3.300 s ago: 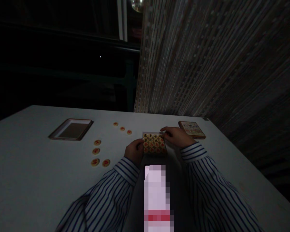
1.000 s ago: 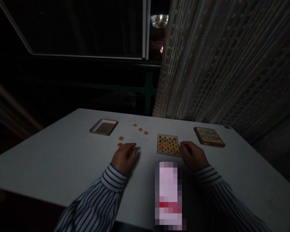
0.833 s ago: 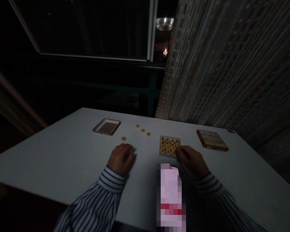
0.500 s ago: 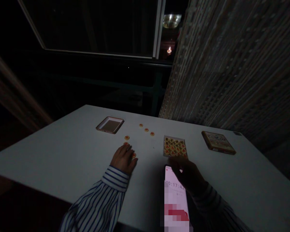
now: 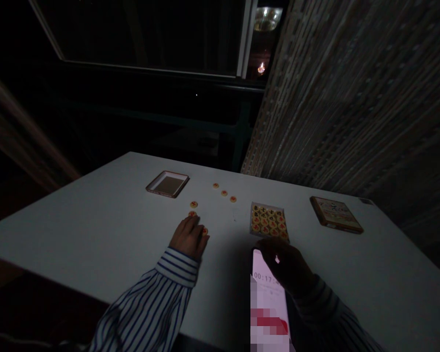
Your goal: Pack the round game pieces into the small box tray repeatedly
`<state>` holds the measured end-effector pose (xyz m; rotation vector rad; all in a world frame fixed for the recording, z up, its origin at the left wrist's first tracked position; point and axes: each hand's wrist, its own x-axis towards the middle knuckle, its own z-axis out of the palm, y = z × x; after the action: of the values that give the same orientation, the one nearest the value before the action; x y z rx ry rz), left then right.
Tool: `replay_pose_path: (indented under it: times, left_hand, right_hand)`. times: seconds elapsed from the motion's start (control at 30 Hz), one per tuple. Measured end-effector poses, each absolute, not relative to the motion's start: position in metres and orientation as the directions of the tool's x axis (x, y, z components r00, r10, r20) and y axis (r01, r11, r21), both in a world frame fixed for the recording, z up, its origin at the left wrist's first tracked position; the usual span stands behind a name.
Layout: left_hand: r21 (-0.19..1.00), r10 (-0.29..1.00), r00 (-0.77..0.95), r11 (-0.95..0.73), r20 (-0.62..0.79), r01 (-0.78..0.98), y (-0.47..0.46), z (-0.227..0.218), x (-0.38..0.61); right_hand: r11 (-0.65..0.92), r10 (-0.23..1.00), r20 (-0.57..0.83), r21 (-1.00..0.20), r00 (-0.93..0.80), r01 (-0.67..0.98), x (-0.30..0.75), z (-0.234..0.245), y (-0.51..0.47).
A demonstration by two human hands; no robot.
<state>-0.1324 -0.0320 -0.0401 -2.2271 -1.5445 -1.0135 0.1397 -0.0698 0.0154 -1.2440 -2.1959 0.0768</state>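
Note:
My left hand (image 5: 187,237), in a blue-and-white striped sleeve, rests on the table with fingers bent and thumb drawn in at a round red-marked xiangqi piece (image 5: 205,231). Just past its fingertips lies another xiangqi piece (image 5: 192,214), partly covered, with a third piece (image 5: 193,204) behind it. Dark in shadow, my right hand (image 5: 288,264) is curled above the top of a lit phone (image 5: 267,293), at the near edge of a shallow tray (image 5: 253,234). Rows of black- and red-marked pieces fill that tray. Whatever the right fingers hold is hidden.
Farther back, three loose pieces (image 5: 224,193) lie in a slanting row. An open box lid (image 5: 150,191) sits at the back left of the white table (image 5: 106,220). To the right lies a flat printed box (image 5: 335,215). A string curtain (image 5: 315,98) hangs behind.
The view has tipped slightly downward. My left thumb has come closer to the fingers beside the piece. The right hand stays by the tray's near edge.

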Motion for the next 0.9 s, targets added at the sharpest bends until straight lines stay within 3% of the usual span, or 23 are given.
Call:
replay_pose_path:
  times: [0.53, 0.9]
  left_hand:
    - [0.171, 0.696, 0.192, -0.416, 0.692, 0.893, -0.0319, -0.0344, -0.1309]
    - [0.186, 0.745, 0.158, -0.355, 0.648, 0.916, -0.0317, -0.0402, -0.1327]
  right_hand:
    - [0.552, 0.804, 0.466, -0.354, -0.369, 0.755, 0.1410, 0.0167, -0.0709]
    - [0.542, 0.807, 0.468, -0.348, -0.359, 0.765, 0.1405, 0.0180, -0.0724]
